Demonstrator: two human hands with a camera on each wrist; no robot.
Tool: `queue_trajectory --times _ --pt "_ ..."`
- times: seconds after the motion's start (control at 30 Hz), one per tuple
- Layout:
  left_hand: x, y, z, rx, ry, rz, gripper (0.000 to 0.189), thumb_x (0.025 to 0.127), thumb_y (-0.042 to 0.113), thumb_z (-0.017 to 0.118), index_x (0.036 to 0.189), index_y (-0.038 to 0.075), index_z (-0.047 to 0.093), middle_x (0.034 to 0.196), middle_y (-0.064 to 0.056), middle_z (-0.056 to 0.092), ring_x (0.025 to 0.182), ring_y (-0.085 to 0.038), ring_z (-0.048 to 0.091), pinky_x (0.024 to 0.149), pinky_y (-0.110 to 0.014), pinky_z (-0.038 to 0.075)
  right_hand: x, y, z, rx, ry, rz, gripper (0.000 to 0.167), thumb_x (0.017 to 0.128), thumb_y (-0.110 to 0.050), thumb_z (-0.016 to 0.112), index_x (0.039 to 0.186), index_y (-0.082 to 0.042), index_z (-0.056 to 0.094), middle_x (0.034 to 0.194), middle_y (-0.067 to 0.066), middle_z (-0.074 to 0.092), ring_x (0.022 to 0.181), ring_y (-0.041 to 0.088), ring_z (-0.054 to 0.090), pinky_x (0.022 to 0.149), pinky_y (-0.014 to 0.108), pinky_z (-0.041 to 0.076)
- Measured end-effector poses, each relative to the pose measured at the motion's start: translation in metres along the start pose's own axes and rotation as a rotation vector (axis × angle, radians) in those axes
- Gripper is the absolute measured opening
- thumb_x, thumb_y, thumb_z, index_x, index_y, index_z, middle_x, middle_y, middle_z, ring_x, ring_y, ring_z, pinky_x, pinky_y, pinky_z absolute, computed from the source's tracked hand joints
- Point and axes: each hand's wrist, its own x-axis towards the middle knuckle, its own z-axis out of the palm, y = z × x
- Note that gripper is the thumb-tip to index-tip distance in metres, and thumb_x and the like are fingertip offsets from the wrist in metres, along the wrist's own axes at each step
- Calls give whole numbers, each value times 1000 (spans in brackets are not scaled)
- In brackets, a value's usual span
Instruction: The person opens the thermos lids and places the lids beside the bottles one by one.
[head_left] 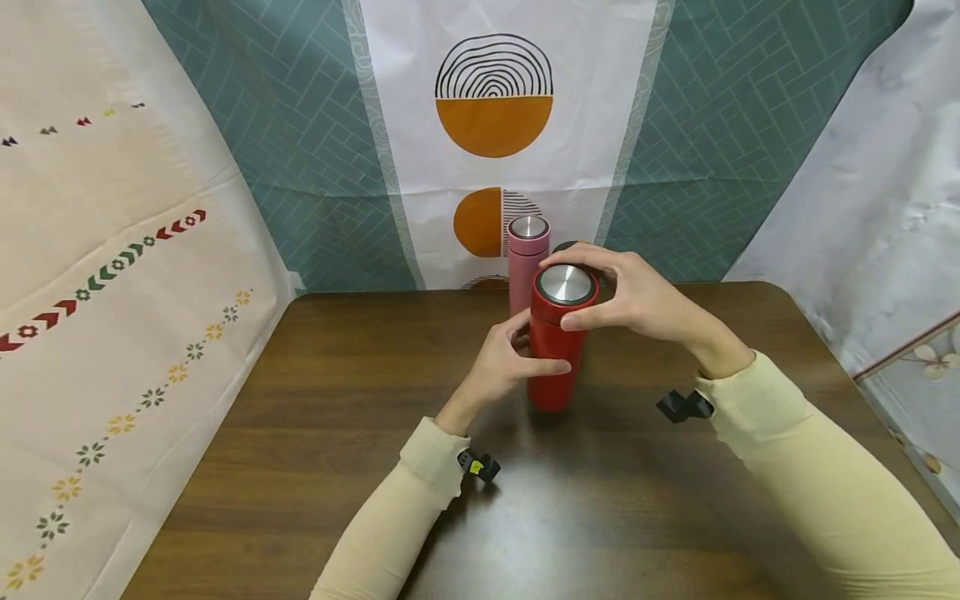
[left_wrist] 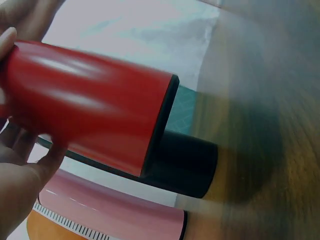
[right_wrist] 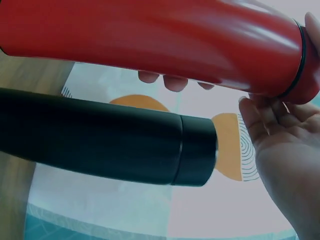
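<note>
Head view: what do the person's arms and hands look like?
The cream fabric left sleeve and matching right sleeve end in wide cuffs. Beside each is a small, angular black device; the left one bears a yellow mark. Left hand and right hand are gloveless.

Head view bright, fairly even; pale glare patch on table near bottom. Wrist views dimmer, hazy. Left wrist: white streaks on red bottle, table smeary. Right wrist: soft sheen along the bottle.

L hand lower, gripping, R hand higher, also gripping, both forearms ext'd fwd, angled inward
</note>
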Motion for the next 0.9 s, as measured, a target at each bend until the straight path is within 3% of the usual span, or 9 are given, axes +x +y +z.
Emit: queue_trajectory --times 0.13,0.27,0.37,0.57,0.67,0.9 --pt "2 1 1 -10 30 8 61 85 20 84 141 20 60 130 1 68 116 -22 65 103 -44 52 4 -1 -5 5 -50 14 61 89 -21 82 145 -25 58 135 -4 59 121 17 55 103 41 49" --pt "5 1 2 -18 78 10 66 86 17 83 145 20 55 135 0 64 119 -23 63 104 -45 52 6 0 -6 -18 -22 45 71 89 -24 82 152 -22 50 145 -1 52 130 20 49 112 54 40" --pt "8 1 3 -21 117 8 69 86 16 83 148 19 53 138 -2 62 121 -24 62 105 -46 52 6 0 -3 -47 52 63 71 89 -25 84 150 -15 49 144 3 52 129 23 49 111 54 39" --pt "10 1 4 -24 132 19 69 88 15 82 149 18 50 139 -2 60 122 -25 61 106 -48 51 5 -1 6 -92 174 45 61 88 -19 85 142 -12 56 129 4 59 110 22 54 93 47 47" --pt "10 1 4 -21 129 19 69 88 15 82 149 19 50 139 -2 60 122 -24 61 106 -48 51 4 -1 6 -92 189 38 59 89 -19 84 141 -13 58 127 3 60 107 21 55 90 45 46" --pt "7 1 4 -14 124 11 68 87 17 82 148 18 51 139 -2 61 122 -25 62 106 -48 51 4 3 3 -63 152 39 59 88 -20 85 141 -14 59 131 3 60 114 21 54 97 49 45"
